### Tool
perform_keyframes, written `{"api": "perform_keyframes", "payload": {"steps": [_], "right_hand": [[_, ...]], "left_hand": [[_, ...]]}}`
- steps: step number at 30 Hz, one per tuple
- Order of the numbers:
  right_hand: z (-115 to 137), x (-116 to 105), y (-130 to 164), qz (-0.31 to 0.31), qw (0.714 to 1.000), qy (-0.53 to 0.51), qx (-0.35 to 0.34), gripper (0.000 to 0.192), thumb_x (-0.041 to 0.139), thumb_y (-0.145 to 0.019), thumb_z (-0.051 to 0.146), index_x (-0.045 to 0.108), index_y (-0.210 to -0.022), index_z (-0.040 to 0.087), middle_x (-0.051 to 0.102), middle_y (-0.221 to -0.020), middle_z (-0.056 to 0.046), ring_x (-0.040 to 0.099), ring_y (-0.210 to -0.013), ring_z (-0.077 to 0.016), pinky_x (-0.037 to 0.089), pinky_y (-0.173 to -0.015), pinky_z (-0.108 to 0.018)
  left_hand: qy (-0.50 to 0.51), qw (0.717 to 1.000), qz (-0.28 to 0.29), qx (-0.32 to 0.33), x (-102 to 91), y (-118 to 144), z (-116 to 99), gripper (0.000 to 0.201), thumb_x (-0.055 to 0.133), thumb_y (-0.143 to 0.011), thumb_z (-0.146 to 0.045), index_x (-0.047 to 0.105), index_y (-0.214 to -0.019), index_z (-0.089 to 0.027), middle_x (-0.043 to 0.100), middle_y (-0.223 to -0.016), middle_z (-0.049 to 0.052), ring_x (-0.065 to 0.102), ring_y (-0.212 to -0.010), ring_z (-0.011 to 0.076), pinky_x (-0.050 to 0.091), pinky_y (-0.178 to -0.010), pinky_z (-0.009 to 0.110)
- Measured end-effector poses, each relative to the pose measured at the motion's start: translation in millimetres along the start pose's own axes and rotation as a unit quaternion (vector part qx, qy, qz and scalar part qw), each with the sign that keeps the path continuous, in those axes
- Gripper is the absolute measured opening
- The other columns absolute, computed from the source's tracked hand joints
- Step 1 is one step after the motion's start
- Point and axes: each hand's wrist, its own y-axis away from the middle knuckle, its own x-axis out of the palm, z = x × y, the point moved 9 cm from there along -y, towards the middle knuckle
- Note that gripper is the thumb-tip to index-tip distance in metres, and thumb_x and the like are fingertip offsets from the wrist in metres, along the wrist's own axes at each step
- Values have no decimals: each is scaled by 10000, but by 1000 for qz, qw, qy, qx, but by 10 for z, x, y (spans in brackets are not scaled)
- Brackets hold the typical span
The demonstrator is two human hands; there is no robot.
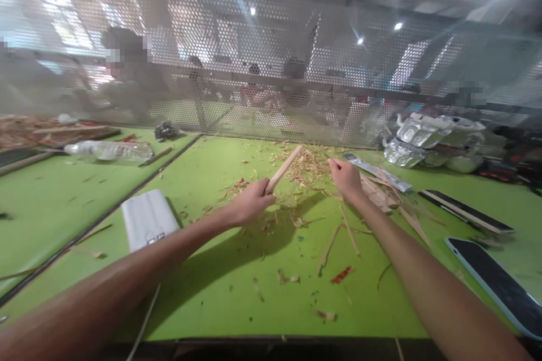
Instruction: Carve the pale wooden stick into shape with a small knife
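My left hand is closed around the lower end of a pale wooden stick, which slants up and away to the right. To the right of it, my right hand is closed, its thumb and fingers pinched; whatever it holds is too small or hidden to name. Curled wood shavings lie heaped behind and below the stick. Beside my right wrist rests a small pile of flat wood pieces, with a ruler-like metal strip behind it.
A white power bank with a cable lies left. A phone and a dark strip are at right. Foil-wrapped bundles stand back right. A plastic bottle lies left. A perforated metal screen closes the back, people beyond it.
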Motion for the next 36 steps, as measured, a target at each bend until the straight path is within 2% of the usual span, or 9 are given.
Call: {"api": "perform_keyframes", "payload": {"steps": [4,9,12,14,18,22,29,32,36], "right_hand": [[440,-16,43,-16,999,-43,7,438,427,-1043,377,781,-1017,120,746,-766,-116,626,-638,-200,433,-589,-293],[1347,194,284,89,973,-170,-132,369,459,-1048,334,775,-1087,146,767,-828,-78,633,-616,-155,490,-566,-273],[1567,172,369,80,966,-178,-169,351,462,-1053,316,774,-1094,160,773,-853,-74,675,-694,-162,532,-647,-283],[1589,156,374,62,971,-144,-181,355,454,-1057,301,772,-1105,150,778,-881,-87,685,-716,-166,536,-655,-282],[1510,186,345,42,975,-86,-200,371,435,-1063,300,771,-1120,151,781,-875,-91,662,-641,-147,489,-543,-248],[1256,241,267,33,983,-56,-171,381,443,-1057,328,776,-1140,161,792,-929,-101,689,-683,-169,495,-557,-262],[697,395,77,63,996,24,-55,320,502,-1020,327,791,-1128,242,794,-1004,-55,699,-774,-202,481,-609,-286],[329,441,58,116,991,49,38,297,522,-1009,300,812,-1044,243,773,-843,-51,649,-688,-192,422,-583,-280],[-193,190,64,90,979,62,171,279,561,-985,246,805,-873,170,733,-754,-109,613,-684,-195,339,-594,-285]], "left_hand": [[184,979,82,-11,67,-78,129,157,550,-854,-203,396,-841,-228,412,-634,-77,365,-450,80,348,-405,217],[326,935,137,9,94,-44,31,178,559,-825,-164,393,-830,-228,325,-564,-116,274,-390,53,297,-363,189],[362,915,175,6,119,17,-59,173,544,-802,-146,391,-797,-227,278,-539,-123,224,-365,45,267,-346,185],[353,921,167,3,98,26,-69,173,543,-800,-143,393,-788,-227,294,-537,-120,233,-364,44,273,-345,186],[320,939,127,-11,59,17,-40,174,542,-824,-145,390,-804,-227,346,-557,-109,289,-383,50,287,-353,188],[282,952,118,-26,104,16,7,166,525,-860,-151,382,-823,-227,360,-586,-103,304,-401,47,295,-368,194],[227,966,118,-44,208,-67,157,188,500,-873,-151,360,-773,-228,359,-589,-93,294,-400,42,271,-365,205],[199,970,135,-46,254,-18,152,175,519,-857,-146,384,-773,-218,418,-617,-71,351,-424,47,291,-376,199],[198,967,161,-18,265,65,28,144,552,-836,-161,418,-824,-213,416,-627,-77,371,-444,58,321,-382,195]]}}
